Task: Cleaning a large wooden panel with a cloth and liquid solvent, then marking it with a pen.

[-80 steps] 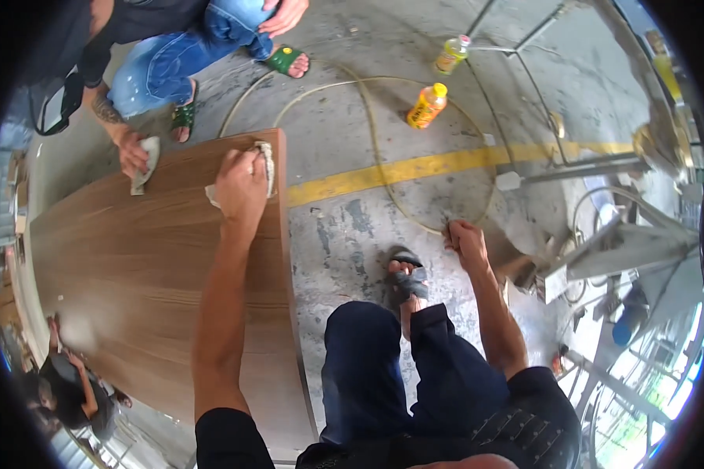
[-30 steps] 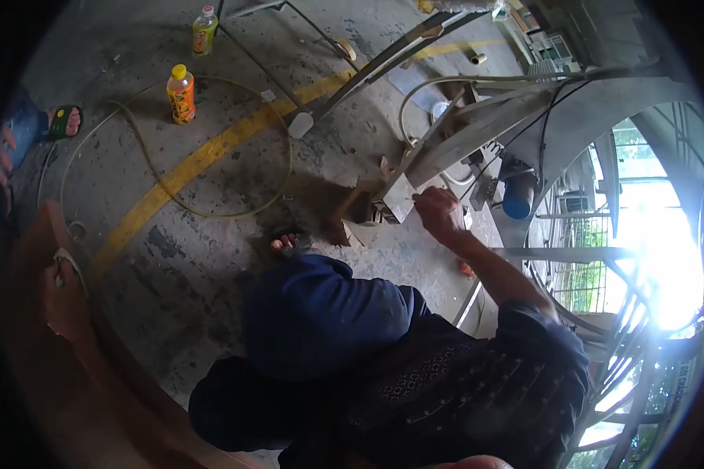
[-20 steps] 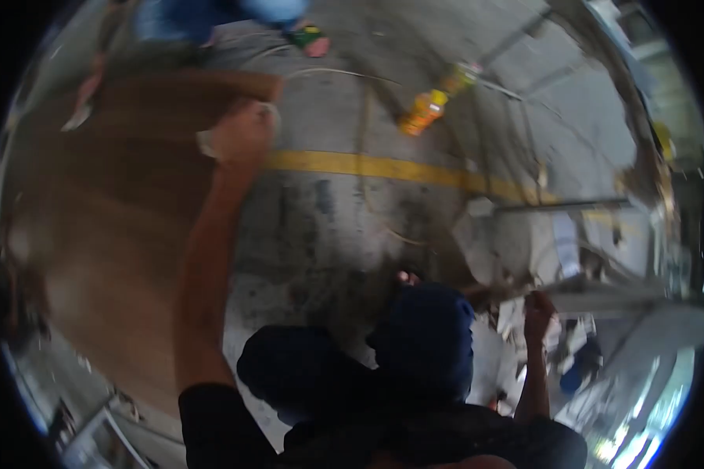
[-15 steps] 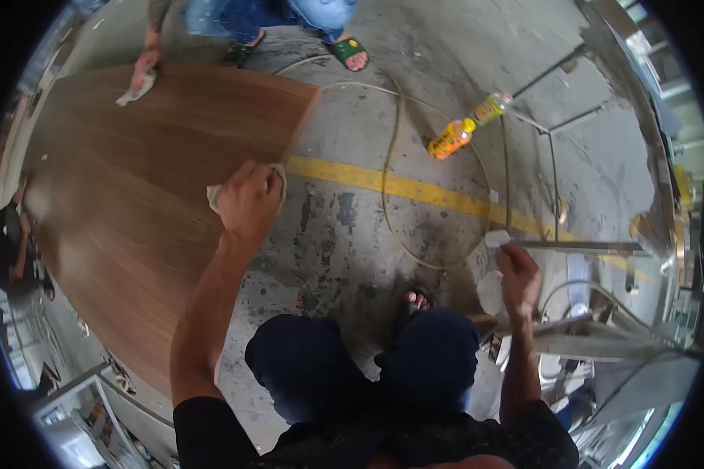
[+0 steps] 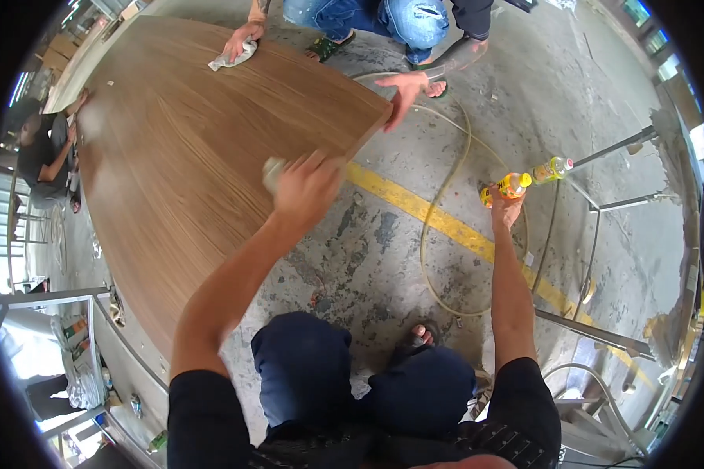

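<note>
The panel (image 5: 180, 156) lies left of the two bottles (image 5: 513, 184), a cloth (image 5: 235, 55) on its far part.

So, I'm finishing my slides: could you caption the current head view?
Left hand with a pale cloth at a brown wood-grain board; right hand at a yellow-capped orange bottle.

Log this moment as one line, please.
left hand: holding pale cloth over brown wood-grain board | right hand: at orange yellow-capped plastic bottle | co-worker's hand: on white cloth
</note>
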Tool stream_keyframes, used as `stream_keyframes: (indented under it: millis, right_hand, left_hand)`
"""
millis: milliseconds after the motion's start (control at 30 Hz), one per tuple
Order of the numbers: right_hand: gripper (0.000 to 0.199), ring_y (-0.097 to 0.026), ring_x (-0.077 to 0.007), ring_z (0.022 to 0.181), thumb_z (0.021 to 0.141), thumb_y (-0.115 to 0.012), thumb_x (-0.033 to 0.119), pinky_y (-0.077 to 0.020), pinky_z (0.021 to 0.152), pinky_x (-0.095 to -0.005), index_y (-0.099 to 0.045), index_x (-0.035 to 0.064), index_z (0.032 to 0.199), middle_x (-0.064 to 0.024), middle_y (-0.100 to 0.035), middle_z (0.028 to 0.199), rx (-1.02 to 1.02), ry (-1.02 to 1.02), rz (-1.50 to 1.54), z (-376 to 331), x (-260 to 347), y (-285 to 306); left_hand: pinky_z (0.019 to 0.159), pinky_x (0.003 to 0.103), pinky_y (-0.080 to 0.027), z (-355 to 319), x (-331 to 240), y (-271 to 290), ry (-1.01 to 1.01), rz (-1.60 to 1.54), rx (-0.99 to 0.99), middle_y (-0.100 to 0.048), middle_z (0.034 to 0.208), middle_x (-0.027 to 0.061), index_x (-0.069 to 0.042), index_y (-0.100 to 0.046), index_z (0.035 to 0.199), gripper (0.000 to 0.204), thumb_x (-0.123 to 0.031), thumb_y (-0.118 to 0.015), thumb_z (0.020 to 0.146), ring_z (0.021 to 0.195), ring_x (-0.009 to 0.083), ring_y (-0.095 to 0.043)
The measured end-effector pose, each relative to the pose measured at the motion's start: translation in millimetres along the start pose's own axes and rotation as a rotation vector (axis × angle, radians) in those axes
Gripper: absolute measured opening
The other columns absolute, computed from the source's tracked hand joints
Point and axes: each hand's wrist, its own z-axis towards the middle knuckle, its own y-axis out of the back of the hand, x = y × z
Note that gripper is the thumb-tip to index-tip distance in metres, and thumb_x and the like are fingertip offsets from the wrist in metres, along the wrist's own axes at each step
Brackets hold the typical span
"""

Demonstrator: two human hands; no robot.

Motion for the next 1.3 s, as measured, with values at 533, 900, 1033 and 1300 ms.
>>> stream_keyframes:
  millis: [533, 900, 1033, 1300]
  right_hand:
    - [0.063, -0.064, -0.0404, 0.083, 0.063, -0.080, 0.040, -0.0496, 0.070, -0.0446, -0.056, 0.0009, 0.106, -0.0237, -0.065, 0.085, 1.365, 0.483, -0.868, -161.6, 212.1, 76.0]
    - [0.060, -0.063, -0.0410, 0.077, 0.067, -0.071, 0.050, -0.0491, 0.070, -0.0456, -0.061, 0.0002, 0.098, -0.0239, -0.064, 0.077, 1.457, 0.557, -1.060, -209.8, 250.0, 57.2]
    - [0.062, -0.063, -0.0404, 0.080, 0.069, -0.068, 0.051, -0.0498, 0.073, -0.0452, -0.061, -0.0027, 0.099, -0.0252, -0.064, 0.081, 1.470, 0.543, -1.108, -211.8, 255.5, 56.8]
    - [0.064, -0.064, -0.0389, 0.082, 0.070, -0.066, 0.052, -0.0502, 0.075, -0.0447, -0.061, -0.0030, 0.103, -0.0248, -0.065, 0.086, 1.494, 0.517, -1.035, -213.6, 233.1, 51.7]
  left_hand:
    - [0.063, 0.029, -0.052, -144.8, -64.1, -50.0, 1.412, -1.937, 0.361, -0.066, 0.097, 0.0017, -0.005, -0.063, 0.111, 0.026, -0.024, -0.054, 0.097, 0.074, 0.0133, -0.061]
    - [0.060, 0.028, -0.052, -165.3, -71.5, -65.1, 1.230, -2.411, 0.345, -0.067, 0.106, 0.0051, -0.006, -0.057, 0.124, 0.031, -0.014, -0.045, 0.096, 0.077, 0.0138, -0.063]
    - [0.062, 0.029, -0.053, -160.5, -73.8, -55.7, 1.270, -2.429, 0.312, -0.066, 0.106, 0.0047, -0.006, -0.056, 0.125, 0.032, -0.014, -0.044, 0.096, 0.084, 0.0143, -0.063]
    - [0.069, 0.033, -0.053, -172.0, -73.8, -53.8, 1.350, -2.190, 0.255, -0.063, 0.102, 0.0059, -0.008, -0.056, 0.118, 0.038, -0.040, -0.051, 0.097, 0.079, 0.0159, -0.061]
